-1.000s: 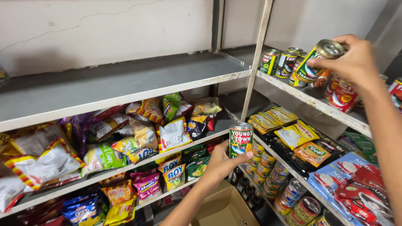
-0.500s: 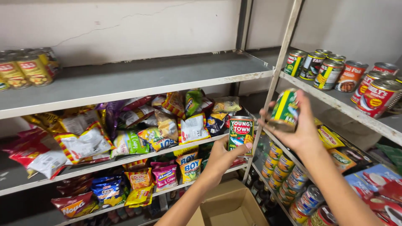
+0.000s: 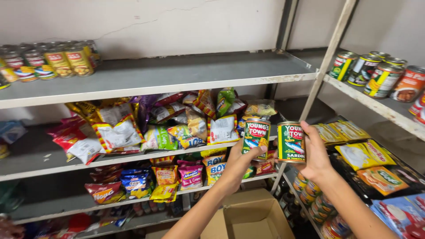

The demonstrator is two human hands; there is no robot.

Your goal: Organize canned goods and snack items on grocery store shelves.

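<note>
The can point(image 3: 256, 137) in the left hand point(image 3: 241, 161) is green and red with a yellow band; the right hand point(image 3: 315, 155) grips its twin point(image 3: 291, 142), showing a silver fish. Behind the hands, snack bags point(image 3: 177, 128) run red, yellow, purple, white. Above them the shelf point(image 3: 168, 75) is grey. The box point(image 3: 250, 219) below is brown.

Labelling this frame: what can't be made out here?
Head view only:
- Cardboard box: cut off by the bottom edge.
- Can in left hand: lower part covered by fingers.
- Can in right hand: far side hidden by the palm.
- Cans at top left: cut by the left edge.
</note>
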